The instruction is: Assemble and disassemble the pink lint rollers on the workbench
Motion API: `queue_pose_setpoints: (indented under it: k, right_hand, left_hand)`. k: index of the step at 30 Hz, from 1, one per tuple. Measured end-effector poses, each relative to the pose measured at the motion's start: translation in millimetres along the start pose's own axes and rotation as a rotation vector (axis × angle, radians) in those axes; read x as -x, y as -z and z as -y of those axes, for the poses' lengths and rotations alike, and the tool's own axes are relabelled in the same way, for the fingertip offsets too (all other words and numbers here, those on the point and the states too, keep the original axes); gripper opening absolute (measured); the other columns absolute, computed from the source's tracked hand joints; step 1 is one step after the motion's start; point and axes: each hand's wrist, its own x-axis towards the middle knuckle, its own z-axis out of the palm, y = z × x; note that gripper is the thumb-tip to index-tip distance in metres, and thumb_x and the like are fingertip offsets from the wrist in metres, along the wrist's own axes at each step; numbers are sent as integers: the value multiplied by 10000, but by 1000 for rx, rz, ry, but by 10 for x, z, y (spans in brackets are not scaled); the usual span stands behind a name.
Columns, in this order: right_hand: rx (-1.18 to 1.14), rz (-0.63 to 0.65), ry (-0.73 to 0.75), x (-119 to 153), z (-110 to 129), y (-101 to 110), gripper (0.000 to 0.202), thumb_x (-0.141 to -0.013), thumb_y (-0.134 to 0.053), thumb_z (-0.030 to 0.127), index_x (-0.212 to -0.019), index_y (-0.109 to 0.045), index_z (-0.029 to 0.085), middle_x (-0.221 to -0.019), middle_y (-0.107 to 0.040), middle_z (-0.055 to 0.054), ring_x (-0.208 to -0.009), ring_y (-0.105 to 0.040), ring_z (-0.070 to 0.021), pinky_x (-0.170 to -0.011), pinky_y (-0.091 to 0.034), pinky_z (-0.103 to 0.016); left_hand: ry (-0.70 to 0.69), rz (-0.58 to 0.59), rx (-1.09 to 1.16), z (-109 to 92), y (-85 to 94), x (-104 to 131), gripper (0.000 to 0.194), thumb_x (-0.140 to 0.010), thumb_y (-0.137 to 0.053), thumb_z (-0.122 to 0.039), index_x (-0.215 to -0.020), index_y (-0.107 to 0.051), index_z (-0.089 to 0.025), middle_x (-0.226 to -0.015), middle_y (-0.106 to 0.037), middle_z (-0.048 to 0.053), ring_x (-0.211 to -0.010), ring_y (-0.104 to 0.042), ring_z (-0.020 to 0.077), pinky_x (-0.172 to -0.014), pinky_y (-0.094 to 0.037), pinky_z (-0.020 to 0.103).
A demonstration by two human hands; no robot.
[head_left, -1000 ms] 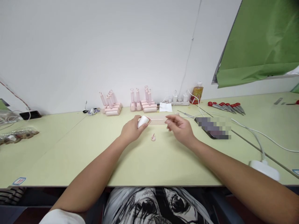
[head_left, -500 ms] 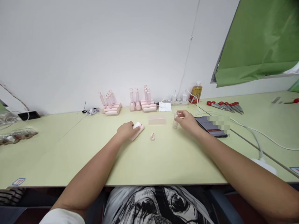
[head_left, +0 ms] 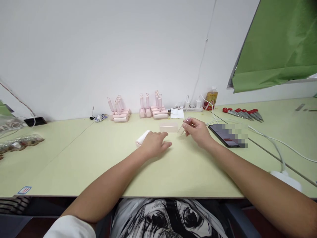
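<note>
My right hand (head_left: 196, 131) pinches a small clear tube (head_left: 182, 128), tilted to the left, above the table. Fingers apart, my left hand (head_left: 156, 143) reaches over the middle of the table and holds nothing that I can see. A white and pink block (head_left: 142, 138) lies just left of that hand, partly covered by it. Between the hands and a little farther back sits a clear pinkish box (head_left: 168, 127). The small pink ring piece is out of sight, in the area that my left hand covers.
Pink devices (head_left: 120, 116) and more of them (head_left: 160, 114) stand along the wall. A phone (head_left: 226, 135), cables, a power strip (head_left: 192, 109), a bottle (head_left: 211, 98) and red-capped tools (head_left: 244, 113) are on the right. Bagged parts (head_left: 21, 143) lie far left.
My left hand has let go of the white and pink block and moved right, over where the small ring piece lay. The tube in my right hand has tipped from upright to slanted.
</note>
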Motion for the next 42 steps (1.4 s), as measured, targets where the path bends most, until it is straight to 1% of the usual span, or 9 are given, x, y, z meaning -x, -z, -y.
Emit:
queue_pose_setpoints:
  k: [4,10,16,22,27,30,34,38,42]
  right_hand:
    - [-144,104,22,126,116,-83,308,-708,-724,452,-769,-573,190,-667,-512,28,-498,-473,-96,-445,-459,-266]
    - [-321,202,8,191,153,-86,331,-719,-742,449,-839,-562,198,-589,-523,55,-435,-504,-99,-408,-473,-263]
    - [-363,217,59,251,172,-118,325,-714,-761,405,-846,-552,193,-669,-614,22,-484,-566,-115,-456,-499,-277]
    - [-180,214,58,281,190,-149,353,-692,-761,424,-833,-532,195,-606,-566,43,-483,-557,-126,-488,-480,-284]
    - [290,277,181,263,161,-113,282,-713,-734,403,-790,-579,181,-675,-578,17,-594,-524,-123,-548,-412,-253]
    - [499,412,297,298,159,-128,246,-807,-643,388,-925,-639,172,-671,-589,5,-597,-520,-129,-564,-396,-253]
    - [674,437,435,380,150,-200,381,-889,-544,381,-1192,-623,165,-840,-690,-64,-668,-592,-163,-640,-440,-285]
    - [789,407,449,445,143,-255,394,-914,-506,404,-1220,-615,182,-1048,-715,-96,-765,-657,-199,-711,-478,-314]
    - [815,374,458,483,158,-273,385,-921,-484,421,-1201,-624,197,-995,-731,-85,-775,-673,-212,-677,-483,-303]
  left_hand:
    - [-50,36,101,15,-80,4,245,-878,-464,-354,-845,-648,-195,-765,-693,41,-718,-622,209,-795,-436,379]
    - [229,-297,942,276,-51,8,341,-837,-547,-436,-1069,-575,-188,-633,-585,-30,-593,-549,118,-585,-435,252]
    - [239,-376,1372,257,-59,-29,340,-728,-699,-431,-908,-603,-159,-601,-568,-30,-535,-509,83,-557,-420,236]
    - [211,-310,1398,219,-22,2,320,-759,-680,-440,-853,-550,-163,-641,-603,-10,-531,-533,81,-549,-425,222]
    - [111,-287,1293,306,-26,17,289,-839,-592,-456,-869,-484,-189,-609,-514,-55,-509,-480,68,-514,-394,199]
    - [89,-194,1148,278,2,45,292,-898,-489,-486,-872,-443,-199,-555,-460,-75,-469,-440,69,-476,-358,191]
    - [85,-90,1092,184,27,73,334,-918,-414,-522,-843,-431,-197,-538,-413,-80,-443,-426,75,-467,-381,207]
    - [118,-143,1116,123,3,67,332,-918,-416,-515,-809,-414,-201,-558,-382,-84,-417,-380,63,-426,-340,202]
    - [145,-198,1086,91,-13,68,321,-933,-383,-501,-800,-394,-210,-556,-374,-83,-413,-363,70,-416,-302,211]
